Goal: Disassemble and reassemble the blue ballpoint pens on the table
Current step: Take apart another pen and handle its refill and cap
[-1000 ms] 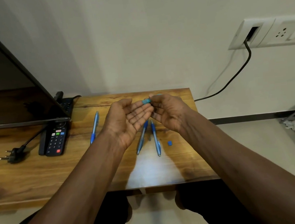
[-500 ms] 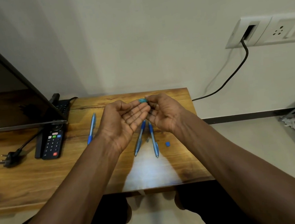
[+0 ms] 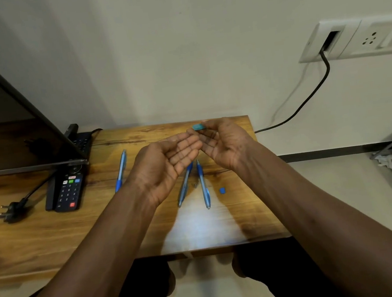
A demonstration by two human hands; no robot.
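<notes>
Head cam had it maybe midway: right hand (image 3: pixel 226 142) pinched a small blue pen piece (image 3: pixel 198 126) by the fingertips of the open, palm-up left hand (image 3: pixel 167 166), a loose blue bit (image 3: pixel 222 190) and two pens (image 3: pixel 185 186) lay below them, and a third pen (image 3: pixel 121 170) off left looked whole.

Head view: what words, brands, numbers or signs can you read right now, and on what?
No text is readable here.
Remote control: keypad and coloured buttons carry marks, too small and blurred to read.
Blue pens on the table: no legible print.
Blue piece pinched in the right hand: no marking seen.
Wall socket plate: no lettering seen.
</notes>
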